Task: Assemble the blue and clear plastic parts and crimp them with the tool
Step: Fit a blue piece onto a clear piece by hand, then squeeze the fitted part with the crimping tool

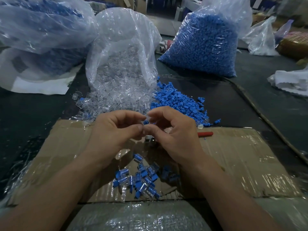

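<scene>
Blue loose parts (pixel 176 100) beside clear-parts bag (pixel 120 47).

A small blue part (pixel 146 122) is held above a heap of assembled blue-and-clear pieces (pixel 141 179), loose blue parts (pixel 176 99) lying beyond.

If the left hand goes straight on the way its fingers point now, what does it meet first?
The left hand points right, at the small blue part pinched between both hands, then the fingertips of the right hand. Depth is unclear.

Tool (pixel 205 134) mostly hidden behind right hand (pixel 173 132); blue part (pixel 146 122) half covered by fingertips (pixel 148 129)
</scene>
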### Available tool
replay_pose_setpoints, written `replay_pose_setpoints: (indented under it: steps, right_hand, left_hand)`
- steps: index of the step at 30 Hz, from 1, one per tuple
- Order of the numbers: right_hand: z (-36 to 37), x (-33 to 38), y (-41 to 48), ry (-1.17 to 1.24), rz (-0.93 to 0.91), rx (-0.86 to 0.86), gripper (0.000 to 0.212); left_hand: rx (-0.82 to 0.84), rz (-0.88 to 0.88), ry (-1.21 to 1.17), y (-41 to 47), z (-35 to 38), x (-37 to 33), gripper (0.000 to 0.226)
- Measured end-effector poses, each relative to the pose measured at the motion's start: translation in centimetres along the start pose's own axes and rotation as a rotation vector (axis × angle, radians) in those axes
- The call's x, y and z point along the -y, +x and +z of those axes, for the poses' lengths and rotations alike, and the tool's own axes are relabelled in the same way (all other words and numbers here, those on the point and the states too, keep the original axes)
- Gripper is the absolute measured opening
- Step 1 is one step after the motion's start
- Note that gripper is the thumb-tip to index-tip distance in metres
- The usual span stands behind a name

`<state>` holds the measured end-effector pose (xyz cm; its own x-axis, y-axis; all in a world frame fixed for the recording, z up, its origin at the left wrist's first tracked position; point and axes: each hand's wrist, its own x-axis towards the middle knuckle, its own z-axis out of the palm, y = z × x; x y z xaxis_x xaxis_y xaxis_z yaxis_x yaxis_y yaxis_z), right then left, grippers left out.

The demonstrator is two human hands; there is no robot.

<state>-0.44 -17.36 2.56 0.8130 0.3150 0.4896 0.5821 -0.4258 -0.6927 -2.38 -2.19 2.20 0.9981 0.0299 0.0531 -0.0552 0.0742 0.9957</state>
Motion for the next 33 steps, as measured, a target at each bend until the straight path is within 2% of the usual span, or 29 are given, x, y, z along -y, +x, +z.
replay_pose_setpoints:
  steps: [10,16,22,33]
  right_hand:
    - [-0.63,-0.85,0.16,0.119,-0.011,0.107,0.034]
    - [-0.82,-0.76,0.15,0.166,-0.014,0.067,0.033]
    - [-0.83,-0.89,0.06,0.129,-0.043,0.048,0.032]
    - [-0.81,-0.99,0.06,0.013,-0.168,0.041,0.027]
  left_hand:
    - [0.079,-0.057,-0.080,0.37,-0.20,0.00,0.017]
    - [0.143,-0.078,-0.135,0.51,-0.39,0.07,0.015]
    - [0.171,-0.107,-0.197,0.65,-0.40,0.18,0.013]
    - [0.169,-0.115,-0.149,0.85,-0.34,0.53,0.016]
